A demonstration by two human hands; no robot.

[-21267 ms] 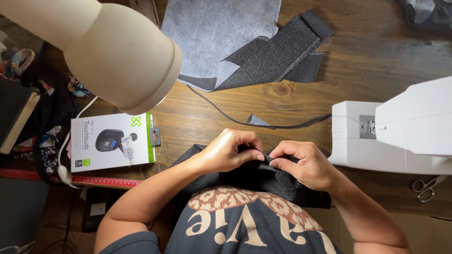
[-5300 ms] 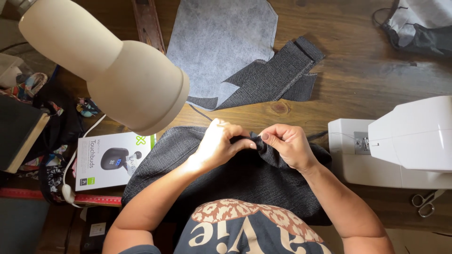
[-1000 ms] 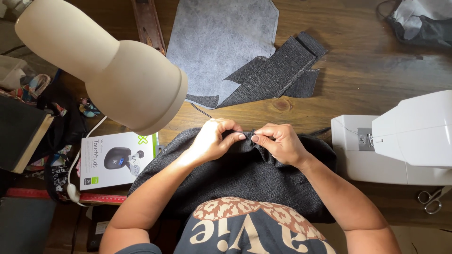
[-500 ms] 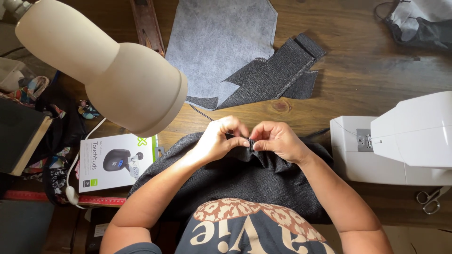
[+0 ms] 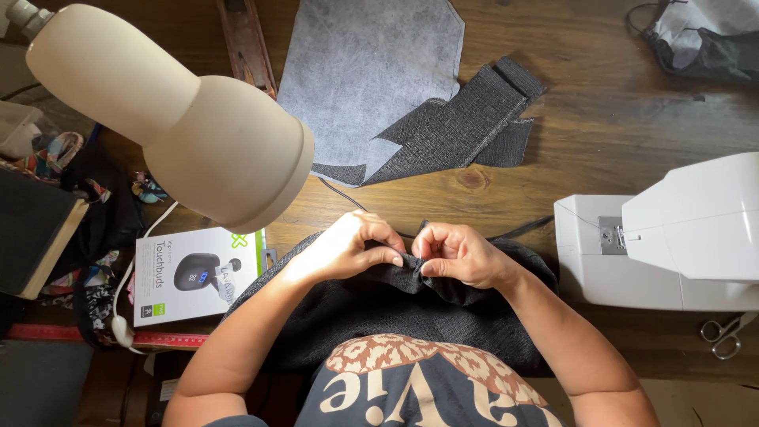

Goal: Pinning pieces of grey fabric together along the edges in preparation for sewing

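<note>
Both hands sit almost where they were half a second ago, the fingertips now drawn a little closer together on the fold. Left hand and right hand each pinch the far edge of the dark grey knitted fabric, fingers clamped on a raised fold between them. That fabric lies on the near part of the brown wooden table. A white sewing machine stands at right; a cream lamp shade hangs at left.

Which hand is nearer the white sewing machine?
Right. The right hand pinches the dark knit fabric just beside the sewing machine; the left hand sits farther away, toward the lamp.
</note>
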